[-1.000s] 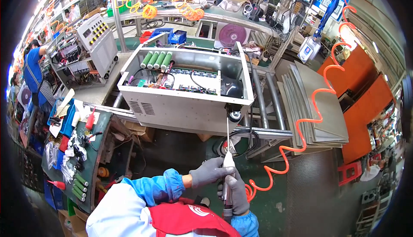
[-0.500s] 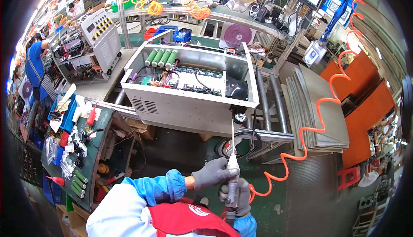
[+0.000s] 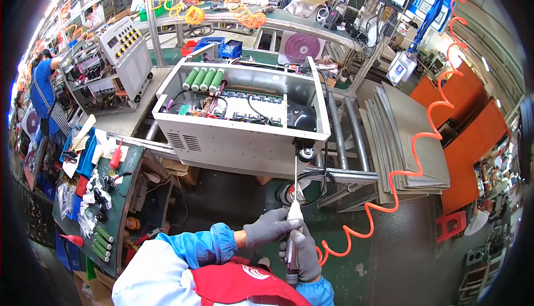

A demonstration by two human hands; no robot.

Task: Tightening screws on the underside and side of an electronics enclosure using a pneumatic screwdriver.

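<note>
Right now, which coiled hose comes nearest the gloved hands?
The orange-red hose at right, reaching down beside the right hand; the others hang beyond the metal case.

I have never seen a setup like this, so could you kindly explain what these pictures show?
There is no robot here, only a person. Each picture comes from a wide fisheye camera on that person's head, looking down, so straight edges bend near the rim. The right hand, grey-gloved, holds the body of a driver tool; the left hand, also gloved, grips near its pale nose. The thin bit points up toward a wheel-like part under an open metal case; whether they touch, I cannot tell. Green cylinders sit inside the case. On the left, a green bench carries a red bottle and a blue tray.
</note>
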